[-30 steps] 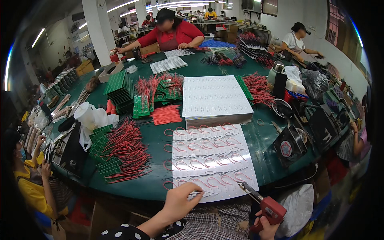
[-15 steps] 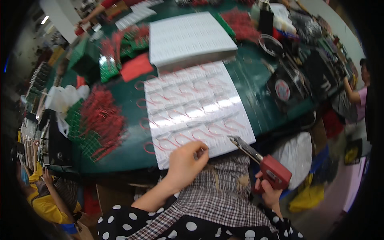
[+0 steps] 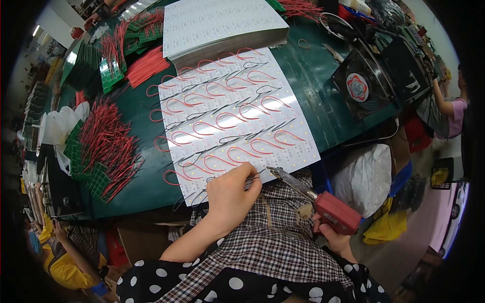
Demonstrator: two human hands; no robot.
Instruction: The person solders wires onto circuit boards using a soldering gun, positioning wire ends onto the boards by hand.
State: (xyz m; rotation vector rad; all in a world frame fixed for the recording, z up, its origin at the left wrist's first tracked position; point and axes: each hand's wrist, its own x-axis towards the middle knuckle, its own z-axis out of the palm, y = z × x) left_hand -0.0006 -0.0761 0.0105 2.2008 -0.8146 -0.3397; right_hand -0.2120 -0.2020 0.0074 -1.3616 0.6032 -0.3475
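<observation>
A white panel (image 3: 237, 113) of small light strips lies on the green table (image 3: 139, 182), looped red and black wires across it. My left hand (image 3: 230, 194) rests at the panel's near edge, fingers pinched on a thin black wire (image 3: 255, 177). My right hand (image 3: 333, 237) grips a red-handled soldering iron (image 3: 316, 199), whose metal tip points at the panel's near edge, close to the left fingers.
A stack of white panels (image 3: 222, 25) lies beyond. Red wire bundles and green boards (image 3: 103, 151) sit left. A black fan (image 3: 361, 83) stands right. A white bag (image 3: 366, 174) hangs off the table edge. Other people sit at the left (image 3: 70, 262) and right (image 3: 447, 103).
The view has dropped and closed in on the near panel. My left hand stays at the panel's near edge, and the soldering iron's tip has come nearer to it.
</observation>
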